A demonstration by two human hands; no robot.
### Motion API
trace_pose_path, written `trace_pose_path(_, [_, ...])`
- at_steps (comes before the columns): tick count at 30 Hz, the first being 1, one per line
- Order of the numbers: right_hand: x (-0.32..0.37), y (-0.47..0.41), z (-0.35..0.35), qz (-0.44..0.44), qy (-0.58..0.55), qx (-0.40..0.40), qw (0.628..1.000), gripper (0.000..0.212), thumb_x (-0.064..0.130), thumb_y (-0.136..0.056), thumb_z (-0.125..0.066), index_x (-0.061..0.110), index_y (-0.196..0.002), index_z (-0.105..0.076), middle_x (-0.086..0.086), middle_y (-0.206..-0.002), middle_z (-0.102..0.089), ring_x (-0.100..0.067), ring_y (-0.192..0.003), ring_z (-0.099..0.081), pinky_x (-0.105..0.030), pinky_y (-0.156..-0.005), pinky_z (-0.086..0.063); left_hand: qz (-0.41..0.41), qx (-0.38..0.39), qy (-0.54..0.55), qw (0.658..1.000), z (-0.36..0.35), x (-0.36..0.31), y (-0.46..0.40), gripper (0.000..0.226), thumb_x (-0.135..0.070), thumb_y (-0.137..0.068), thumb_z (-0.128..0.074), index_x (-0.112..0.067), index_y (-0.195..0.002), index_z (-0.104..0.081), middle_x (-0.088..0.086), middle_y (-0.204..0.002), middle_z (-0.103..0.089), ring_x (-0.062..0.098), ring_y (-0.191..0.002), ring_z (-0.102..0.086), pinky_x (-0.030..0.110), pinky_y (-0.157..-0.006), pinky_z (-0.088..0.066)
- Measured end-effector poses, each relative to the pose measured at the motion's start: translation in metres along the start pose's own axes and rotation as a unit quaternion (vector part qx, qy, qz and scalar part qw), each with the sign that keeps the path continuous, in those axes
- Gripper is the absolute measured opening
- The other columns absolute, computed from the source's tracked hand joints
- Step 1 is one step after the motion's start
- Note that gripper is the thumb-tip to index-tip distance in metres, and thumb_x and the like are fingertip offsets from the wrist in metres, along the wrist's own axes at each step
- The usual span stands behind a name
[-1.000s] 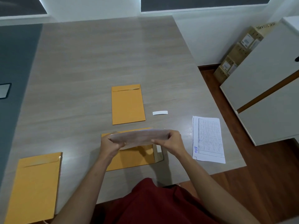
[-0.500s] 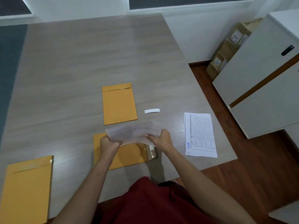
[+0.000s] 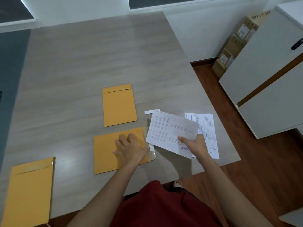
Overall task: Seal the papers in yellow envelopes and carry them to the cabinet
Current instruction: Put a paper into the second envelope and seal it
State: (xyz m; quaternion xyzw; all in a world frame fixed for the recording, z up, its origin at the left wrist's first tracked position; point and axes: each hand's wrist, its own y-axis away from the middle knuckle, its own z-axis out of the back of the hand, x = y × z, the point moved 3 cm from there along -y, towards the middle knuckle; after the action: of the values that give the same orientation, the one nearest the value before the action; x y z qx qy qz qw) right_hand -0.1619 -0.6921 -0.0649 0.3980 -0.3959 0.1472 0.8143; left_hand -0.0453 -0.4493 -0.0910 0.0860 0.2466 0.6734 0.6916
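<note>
On the wooden table (image 3: pixel 98 59), our left hand (image 3: pixel 131 149) presses flat on the open yellow envelope (image 3: pixel 106 153). Our right hand (image 3: pixel 195 143) pinches a folded printed sheet (image 3: pixel 168 130) just beside it

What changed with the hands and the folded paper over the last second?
The left hand let go of the white printed paper and now presses flat on the open yellow envelope. The right hand alone swung the paper right, unfolded. The other envelopes stayed put.

My left hand (image 3: pixel 130 149) lies flat on the envelope (image 3: pixel 106 154) in front of me, while my right hand (image 3: pixel 195 144) pinches a folded paper (image 3: pixel 168 130) just beside it.
</note>
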Motion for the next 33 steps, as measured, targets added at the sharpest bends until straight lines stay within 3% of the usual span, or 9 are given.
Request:
trace_pose_path(5, [0.0,0.002,0.007,0.027,0.067,0.035,0.997,0.042,0.028,-0.073,-0.084,0.013,-0.108,-0.066,0.0,-0.096,-0.067,-0.013,-0.079,-0.065,-0.021,-0.055,-0.05,-0.006,0.001,0.018,1.0,0.0,0.004,0.001,0.097,-0.073,-0.073,-0.062,-0.021,-0.146,-0.026,0.008,-0.159,-0.003,0.037,-0.146,0.001,0.068,-0.111,-0.016])
trace_pose_path(9, [0.0,0.002,0.002,0.031,0.102,0.106,0.989,0.031,0.027,-0.073,-0.084,0.02,-0.097,-0.065,0.005,-0.091,-0.069,-0.011,-0.077,-0.068,-0.018,-0.054,-0.049,-0.022,0.0,0.03,0.999,0.004,0.008,0.005,0.095,-0.065,-0.076,-0.06,-0.018,-0.151,-0.024,0.007,-0.163,-0.002,0.033,-0.149,0.005,0.064,-0.115,-0.012])
trace_pose_path(13, [0.0,0.002,-0.016,-0.014,0.06,0.187,0.98,0.034,0.016,-0.072,-0.084,0.013,-0.102,-0.069,0.0,-0.097,-0.074,-0.017,-0.083,-0.073,-0.032,-0.073,-0.06,-0.036,0.01,0.038,0.999,0.004,0.014,0.008,0.095,-0.061,-0.078,-0.059,-0.018,-0.154,-0.02,0.007,-0.165,0.002,0.03,-0.151,0.008,0.062,-0.118,-0.007])
trace_pose_path(17, [0.001,-0.004,-0.018,-0.065,0.014,0.223,0.973,0.036,0.002,-0.068,-0.084,0.005,-0.102,-0.071,-0.009,-0.102,-0.075,-0.026,-0.089,-0.073,-0.045,-0.087,-0.058,-0.034,0.013,0.046,0.998,0.005,0.02,0.004,0.092,-0.063,-0.077,-0.059,-0.018,-0.152,-0.027,0.007,-0.165,0.001,0.029,-0.151,0.007,0.06,-0.118,-0.009])
trace_pose_path(23, [0.007,-0.007,-0.016,-0.073,0.01,0.238,0.968,0.034,-0.001,-0.068,-0.082,0.003,-0.101,-0.072,-0.009,-0.1,-0.076,-0.029,-0.092,-0.073,-0.044,-0.088,-0.057,-0.039,0.019,0.068,0.997,0.004,0.025,0.0,0.085,-0.064,-0.076,-0.054,-0.021,-0.148,-0.036,0.005,-0.165,-0.003,0.025,-0.151,0.005,0.061,-0.118,-0.009])
trace_pose_path(28, [0.017,-0.009,-0.007,-0.051,-0.012,0.227,0.972,0.029,-0.002,-0.068,-0.082,0.006,-0.095,-0.073,-0.007,-0.095,-0.077,-0.021,-0.082,-0.074,-0.028,-0.066,-0.059,-0.05,0.026,0.089,0.994,0.009,0.033,-0.003,0.077,-0.061,-0.084,-0.051,-0.021,-0.148,-0.039,0.003,-0.166,-0.008,0.023,-0.152,0.001,0.059,-0.119,-0.009])
trace_pose_path(33, [0.019,-0.012,0.005,-0.044,-0.005,0.217,0.975,0.028,0.003,-0.068,-0.082,0.007,-0.094,-0.073,-0.005,-0.092,-0.077,-0.021,-0.082,-0.074,-0.03,-0.069,-0.058,-0.064,0.024,0.101,0.992,0.013,0.037,-0.002,0.071,-0.055,-0.088,-0.053,-0.018,-0.147,-0.043,0.005,-0.165,-0.013,0.022,-0.152,-0.005,0.054,-0.121,-0.015])
